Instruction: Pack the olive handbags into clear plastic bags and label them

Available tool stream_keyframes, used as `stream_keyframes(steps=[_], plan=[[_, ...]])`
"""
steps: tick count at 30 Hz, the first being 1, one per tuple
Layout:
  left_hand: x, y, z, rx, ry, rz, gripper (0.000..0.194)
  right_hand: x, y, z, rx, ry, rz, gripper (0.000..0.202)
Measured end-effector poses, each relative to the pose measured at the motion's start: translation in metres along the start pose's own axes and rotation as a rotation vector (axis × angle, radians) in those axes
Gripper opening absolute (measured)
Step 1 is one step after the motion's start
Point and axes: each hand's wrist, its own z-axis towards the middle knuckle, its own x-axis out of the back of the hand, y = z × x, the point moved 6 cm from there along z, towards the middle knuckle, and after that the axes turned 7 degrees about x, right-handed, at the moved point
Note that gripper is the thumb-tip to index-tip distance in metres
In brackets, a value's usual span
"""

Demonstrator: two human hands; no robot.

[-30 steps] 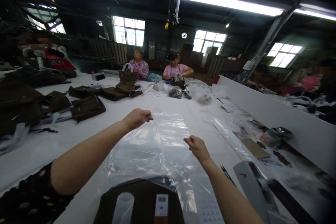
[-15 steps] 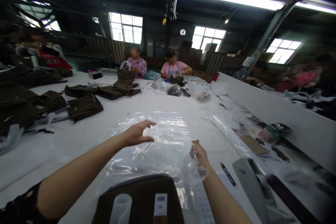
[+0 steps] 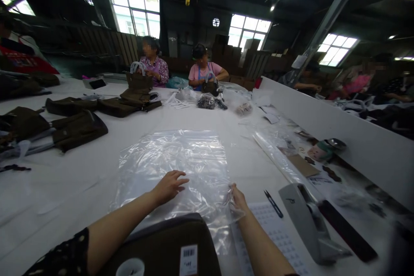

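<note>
Clear plastic bags (image 3: 194, 151) lie flat on the white table, spread out in front of me. My left hand (image 3: 170, 186) is over the plastic with its fingers apart, holding nothing. Closed on the right edge of the plastic is my right hand (image 3: 237, 197), with film bunched at its fingers. Nearest me, a dark brown bag (image 3: 164, 241) overlaps the near part of the plastic. It bears a white barcode label (image 3: 188, 258) and a white rolled piece (image 3: 130, 267).
Brown bags (image 3: 80, 129) lie at the left. To the right are thread snips (image 3: 273, 204), a grey tape dispenser (image 3: 304, 220), a plastic roll (image 3: 274, 155) and a jar (image 3: 323, 150). Two people (image 3: 203, 69) sit across the table, beside a white partition (image 3: 339, 116).
My left hand has come back toward me and lower over the plastic. The right hand still grips the plastic edge, and the film lies flatter. The view has shifted.
</note>
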Motion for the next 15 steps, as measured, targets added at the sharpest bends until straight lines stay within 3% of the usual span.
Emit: stream_keyframes(steps=[2, 5, 10, 11, 13, 15], plan=[[0.003, -0.002, 0.007, -0.017, 0.028, -0.004, 0.02, 0.008, -0.002, -0.001, -0.028, 0.056, -0.067, 0.046], [0.028, 0.0, 0.003, -0.055, 0.051, -0.002, 0.02, 0.024, -0.014, 0.001, -0.014, 0.155, -0.177, 0.04], [0.077, 0.019, -0.038, -0.158, 0.08, 0.166, 0.02, 0.035, -0.057, 0.004, 0.09, 0.216, -0.367, 0.027], [0.08, 0.021, -0.047, -0.143, 0.071, 0.198, 0.02, 0.033, -0.071, -0.003, 0.144, 0.226, -0.398, 0.025], [0.079, 0.022, -0.06, -0.07, 0.034, 0.225, 0.021, 0.025, -0.104, -0.026, 0.306, 0.23, -0.434, 0.042], [0.073, 0.022, -0.068, -0.02, -0.001, 0.231, 0.021, -0.001, -0.139, -0.064, 0.62, 0.04, -0.53, 0.066]])
